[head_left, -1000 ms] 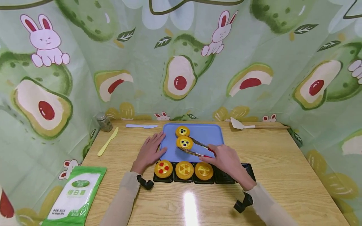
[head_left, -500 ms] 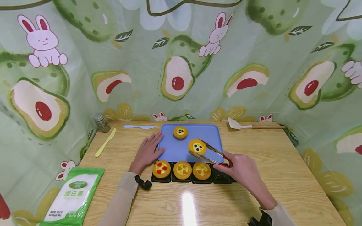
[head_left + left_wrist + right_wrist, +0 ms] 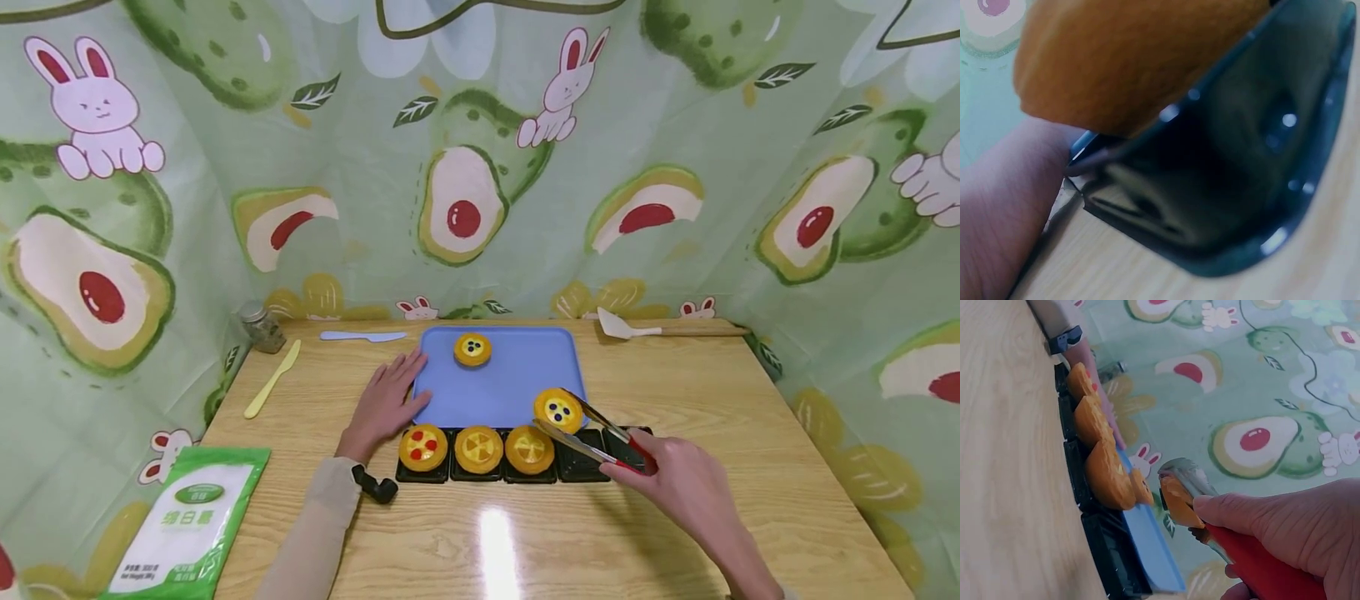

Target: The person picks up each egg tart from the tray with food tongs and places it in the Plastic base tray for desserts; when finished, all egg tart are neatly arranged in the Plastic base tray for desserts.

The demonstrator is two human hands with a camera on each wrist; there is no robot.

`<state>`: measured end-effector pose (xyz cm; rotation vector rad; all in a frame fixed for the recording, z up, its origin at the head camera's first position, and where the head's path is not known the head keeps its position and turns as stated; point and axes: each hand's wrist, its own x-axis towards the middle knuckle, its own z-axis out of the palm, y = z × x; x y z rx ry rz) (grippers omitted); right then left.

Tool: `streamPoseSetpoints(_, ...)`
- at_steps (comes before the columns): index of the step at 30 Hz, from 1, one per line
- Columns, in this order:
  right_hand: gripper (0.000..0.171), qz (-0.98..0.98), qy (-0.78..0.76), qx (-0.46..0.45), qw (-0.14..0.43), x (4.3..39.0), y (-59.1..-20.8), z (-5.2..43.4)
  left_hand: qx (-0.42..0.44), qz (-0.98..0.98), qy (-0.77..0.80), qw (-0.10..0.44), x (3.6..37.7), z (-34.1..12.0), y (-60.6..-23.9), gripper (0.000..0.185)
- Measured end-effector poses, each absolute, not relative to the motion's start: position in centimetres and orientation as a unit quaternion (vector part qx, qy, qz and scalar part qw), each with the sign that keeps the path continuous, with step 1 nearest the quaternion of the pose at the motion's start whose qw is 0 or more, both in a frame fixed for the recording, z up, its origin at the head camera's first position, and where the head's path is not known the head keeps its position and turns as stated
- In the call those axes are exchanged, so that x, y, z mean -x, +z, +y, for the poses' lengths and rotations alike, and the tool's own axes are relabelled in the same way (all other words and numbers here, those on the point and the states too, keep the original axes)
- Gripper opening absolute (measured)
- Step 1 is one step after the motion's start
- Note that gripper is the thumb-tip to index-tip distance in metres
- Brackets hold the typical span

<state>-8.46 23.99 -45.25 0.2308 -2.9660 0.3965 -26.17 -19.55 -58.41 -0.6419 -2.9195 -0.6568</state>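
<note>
My right hand [image 3: 690,483] grips red-handled tongs [image 3: 577,447], whose tips clasp a blueberry-topped egg tart [image 3: 558,412]. This tart hangs over the tray's near right corner, close behind the fourth black container [image 3: 581,468]. A second blueberry tart [image 3: 472,349] lies toward the back left of the blue tray [image 3: 487,392]. My left hand [image 3: 386,408] rests flat at the tray's left edge, fingers straight. In front of the tray, black containers stand in a row. Three hold tarts: one with red toppings [image 3: 423,448], two with fruit wedges [image 3: 477,451]. The fifth container [image 3: 617,438] is partly covered by the tongs.
Behind my left hand lie a blue knife [image 3: 363,337] and a yellow knife [image 3: 272,379], with a glass jar [image 3: 262,327] in the corner. A white bag [image 3: 187,525] sits at front left. A wooden-handled spatula [image 3: 628,328] lies back right, before the patterned curtain [image 3: 360,208].
My right hand has carried the tart in the tongs from beside the other blueberry tart rightward and nearer, to the tray's near right corner. My left hand has stayed at the tray's edge.
</note>
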Motion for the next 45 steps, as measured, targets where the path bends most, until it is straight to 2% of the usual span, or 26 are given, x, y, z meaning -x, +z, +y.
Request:
streamPoseSetpoints(18,0.053,-0.991,0.131,-0.014,0.019,5.1,-46.7,26.5,0.205,-0.954,-0.216,0.035,26.5,-19.6,-58.3,0.076)
streamPoseSetpoints(29,0.048,-0.990,0.140,0.003,-0.005,4.8,-47.7,26.6,0.208,-0.952,-0.222,0.036,26.2,-19.5,-58.2,0.074)
streamPoseSetpoints(45,0.053,-0.987,0.157,0.020,-0.027,5.1,-48.3,26.5,0.207,-0.953,-0.219,0.040,26.1,-19.5,-58.3,0.075)
